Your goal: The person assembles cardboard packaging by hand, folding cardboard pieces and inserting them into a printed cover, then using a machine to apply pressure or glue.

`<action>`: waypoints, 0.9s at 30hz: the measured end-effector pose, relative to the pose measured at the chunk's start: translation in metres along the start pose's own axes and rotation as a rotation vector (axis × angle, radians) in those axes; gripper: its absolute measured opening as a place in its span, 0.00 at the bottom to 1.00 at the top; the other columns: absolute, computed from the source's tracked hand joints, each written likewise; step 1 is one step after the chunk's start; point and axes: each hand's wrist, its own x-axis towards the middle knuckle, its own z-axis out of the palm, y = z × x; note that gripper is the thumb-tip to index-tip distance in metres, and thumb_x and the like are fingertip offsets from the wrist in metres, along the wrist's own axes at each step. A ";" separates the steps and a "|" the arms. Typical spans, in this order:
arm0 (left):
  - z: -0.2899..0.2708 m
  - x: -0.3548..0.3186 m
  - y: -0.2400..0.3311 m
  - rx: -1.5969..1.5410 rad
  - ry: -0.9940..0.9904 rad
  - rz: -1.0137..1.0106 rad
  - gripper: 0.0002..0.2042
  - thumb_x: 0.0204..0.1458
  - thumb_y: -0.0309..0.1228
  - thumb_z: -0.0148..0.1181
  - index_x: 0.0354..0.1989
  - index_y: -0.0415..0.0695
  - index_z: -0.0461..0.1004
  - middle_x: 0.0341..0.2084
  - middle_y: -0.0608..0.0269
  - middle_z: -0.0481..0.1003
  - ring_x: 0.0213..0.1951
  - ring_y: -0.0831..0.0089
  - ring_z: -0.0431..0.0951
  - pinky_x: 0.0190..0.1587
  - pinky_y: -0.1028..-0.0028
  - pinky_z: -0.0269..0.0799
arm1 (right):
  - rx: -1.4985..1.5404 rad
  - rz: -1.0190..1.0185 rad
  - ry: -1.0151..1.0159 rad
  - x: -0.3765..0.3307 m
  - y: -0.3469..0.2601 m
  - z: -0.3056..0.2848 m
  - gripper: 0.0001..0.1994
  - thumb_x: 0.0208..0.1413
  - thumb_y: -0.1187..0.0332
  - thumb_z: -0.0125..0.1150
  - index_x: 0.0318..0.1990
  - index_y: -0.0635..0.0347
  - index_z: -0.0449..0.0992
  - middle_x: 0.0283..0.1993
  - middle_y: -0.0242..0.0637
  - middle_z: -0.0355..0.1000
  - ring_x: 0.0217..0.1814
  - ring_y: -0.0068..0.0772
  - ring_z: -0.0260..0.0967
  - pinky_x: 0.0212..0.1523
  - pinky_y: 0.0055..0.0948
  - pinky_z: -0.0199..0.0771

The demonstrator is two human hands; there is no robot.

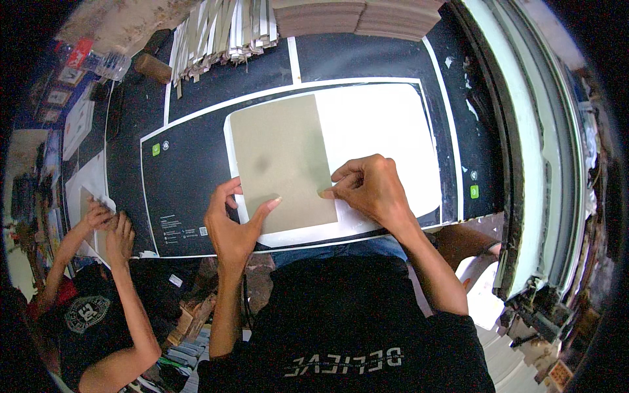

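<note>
A flat grey-brown cardboard sheet [282, 150] lies over the left part of a white sheet with rounded corners [383, 137]. My left hand [232, 226] holds the cardboard at its lower left: the thumb rests on top and the bent fingers are at the left edge. At the lower right edge, my right hand [372, 190] is closed, its thumb and fingertips pinching by the cardboard's rim. Beneath the white sheet is a large black printed sheet [187, 177] with a white border.
Cut paper strips [223, 33] and a stack of brown boards [357, 18] lie at the far side. A long pale metal machine bar [540, 144] runs along the right. At the left, another person's hands [111, 226] handle a sheet. A brown block [152, 68] stands far left.
</note>
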 end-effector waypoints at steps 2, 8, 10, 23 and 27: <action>0.000 0.001 -0.001 0.007 0.001 0.012 0.33 0.36 0.38 0.85 0.51 0.37 0.77 0.37 0.56 0.78 0.35 0.70 0.71 0.38 0.67 0.70 | -0.008 0.024 0.001 0.000 -0.004 -0.002 0.10 0.45 0.75 0.79 0.35 0.69 0.86 0.24 0.45 0.81 0.23 0.28 0.78 0.25 0.26 0.81; -0.005 0.002 0.006 0.058 -0.043 -0.035 0.37 0.36 0.39 0.85 0.56 0.38 0.73 0.43 0.54 0.77 0.41 0.67 0.72 0.43 0.64 0.70 | 0.057 0.037 0.011 -0.003 -0.001 0.000 0.08 0.44 0.76 0.79 0.32 0.68 0.85 0.24 0.43 0.81 0.23 0.26 0.78 0.25 0.24 0.81; -0.008 0.003 0.020 0.119 -0.026 -0.085 0.39 0.37 0.39 0.84 0.58 0.39 0.71 0.48 0.51 0.75 0.46 0.65 0.73 0.49 0.62 0.70 | 0.052 0.019 0.014 -0.002 0.000 0.001 0.08 0.45 0.76 0.79 0.31 0.68 0.85 0.23 0.42 0.81 0.23 0.24 0.77 0.25 0.24 0.80; 0.076 0.059 0.033 0.448 -0.211 0.505 0.34 0.68 0.48 0.46 0.79 0.47 0.49 0.78 0.47 0.46 0.78 0.46 0.45 0.75 0.38 0.36 | 0.025 -0.013 0.015 -0.002 0.001 0.004 0.07 0.47 0.78 0.77 0.31 0.72 0.84 0.22 0.41 0.80 0.23 0.20 0.75 0.26 0.23 0.77; 0.080 0.059 0.032 0.420 -0.236 0.473 0.34 0.68 0.50 0.45 0.79 0.49 0.49 0.78 0.50 0.47 0.78 0.48 0.44 0.75 0.38 0.33 | 0.009 0.065 -0.040 -0.001 -0.007 -0.002 0.06 0.48 0.77 0.76 0.33 0.69 0.86 0.26 0.43 0.82 0.26 0.23 0.78 0.28 0.25 0.80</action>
